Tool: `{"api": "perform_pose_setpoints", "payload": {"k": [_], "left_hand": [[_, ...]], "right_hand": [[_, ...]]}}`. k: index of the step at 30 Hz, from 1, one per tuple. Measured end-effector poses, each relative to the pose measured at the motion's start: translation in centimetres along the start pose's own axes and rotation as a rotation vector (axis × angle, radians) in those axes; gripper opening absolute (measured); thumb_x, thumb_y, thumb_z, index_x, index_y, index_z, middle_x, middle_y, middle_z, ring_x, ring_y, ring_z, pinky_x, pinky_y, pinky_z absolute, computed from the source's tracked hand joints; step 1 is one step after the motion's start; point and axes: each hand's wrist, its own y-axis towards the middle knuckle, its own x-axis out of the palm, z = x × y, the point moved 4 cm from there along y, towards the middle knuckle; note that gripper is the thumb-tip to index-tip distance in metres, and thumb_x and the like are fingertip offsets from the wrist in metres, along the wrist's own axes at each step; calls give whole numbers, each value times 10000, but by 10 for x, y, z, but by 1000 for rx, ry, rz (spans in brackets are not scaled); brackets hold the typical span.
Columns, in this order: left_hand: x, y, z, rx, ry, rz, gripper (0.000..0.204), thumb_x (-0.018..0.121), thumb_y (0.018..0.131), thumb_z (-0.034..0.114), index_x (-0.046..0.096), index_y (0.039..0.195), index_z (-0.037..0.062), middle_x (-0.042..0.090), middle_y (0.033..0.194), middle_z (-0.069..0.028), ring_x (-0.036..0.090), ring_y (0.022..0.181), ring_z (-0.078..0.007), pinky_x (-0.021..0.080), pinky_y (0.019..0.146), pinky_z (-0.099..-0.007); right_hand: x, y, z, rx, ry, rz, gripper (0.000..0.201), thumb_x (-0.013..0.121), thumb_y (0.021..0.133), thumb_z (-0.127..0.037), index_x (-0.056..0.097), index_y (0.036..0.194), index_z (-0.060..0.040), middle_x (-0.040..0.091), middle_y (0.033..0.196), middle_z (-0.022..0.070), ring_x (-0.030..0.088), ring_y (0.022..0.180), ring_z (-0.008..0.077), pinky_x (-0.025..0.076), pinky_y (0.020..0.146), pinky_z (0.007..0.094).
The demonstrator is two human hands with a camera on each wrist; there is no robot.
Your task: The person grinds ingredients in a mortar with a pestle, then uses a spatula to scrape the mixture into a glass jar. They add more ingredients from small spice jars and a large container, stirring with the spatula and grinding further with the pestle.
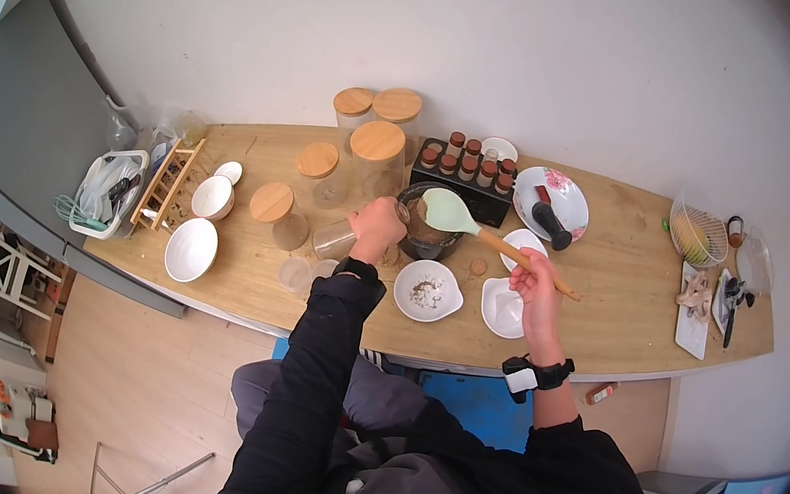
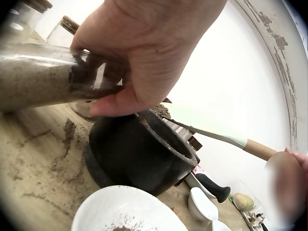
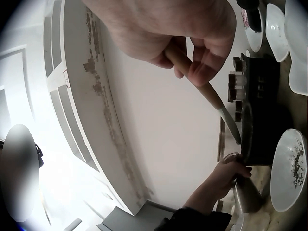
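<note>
My left hand (image 1: pixel 377 227) grips a clear glass jar (image 2: pixel 38 77) by its neck. The jar lies tilted, brown powder inside, its mouth by the rim of a black mortar (image 2: pixel 139 156). In my right hand (image 1: pixel 538 285) is the wooden handle (image 3: pixel 206 91) of a spatula with a pale green head (image 1: pixel 448 211). That head is over the mortar, with brown powder beside it. In front of the mortar sits a white bowl (image 1: pixel 425 307) holding brown and white bits. Brown powder is scattered on the wooden table (image 2: pixel 43 173) near the mortar.
Lidded glass jars (image 1: pixel 377 143) stand at the back left. Behind the mortar is a black rack (image 1: pixel 465 178) of small bottles. A floral plate (image 1: pixel 577 207) carries a black-handled tool (image 1: pixel 550 223). White bowls (image 1: pixel 191 250) are at left, a wire basket (image 1: pixel 710 231) at right.
</note>
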Motion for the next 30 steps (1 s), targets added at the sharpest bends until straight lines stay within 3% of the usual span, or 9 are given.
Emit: {"api": "perform_pose_setpoints", "payload": {"k": [16,19,22,30], "left_hand": [[-2,1,1,-29,7,-24,348,652,693,158,656,1041,177,675,1044,-79,627,1023,-261,357,937,-465],[-3,1,1,-24,-2,-58,335,644,698,165,657,1033,175,676,1044,-80,630,1016,-265,357,936,-468],[-3,1,2,-19,22,-35,325,641,702,175,657,1027,174,676,1044,-81,630,1016,-267,356,934,-470],[-1,2,1,-29,-3,-33,303,627,713,176,658,1014,170,675,1045,-83,629,1016,-269,354,936,-465]], "right_hand": [[24,-8,-18,-60,-72,-98,275,479,938,-211,592,1048,14,577,754,59,551,657,121,458,627,245],[20,-1,-17,-69,-57,-49,259,495,935,-205,608,1031,8,577,749,50,548,650,111,460,614,239],[19,4,-20,-143,-256,-63,240,510,935,-198,627,1003,0,575,737,34,543,636,89,459,596,223],[27,18,-33,-225,-376,-97,247,536,943,-207,639,1042,-5,579,736,13,534,626,59,452,578,195]]}}
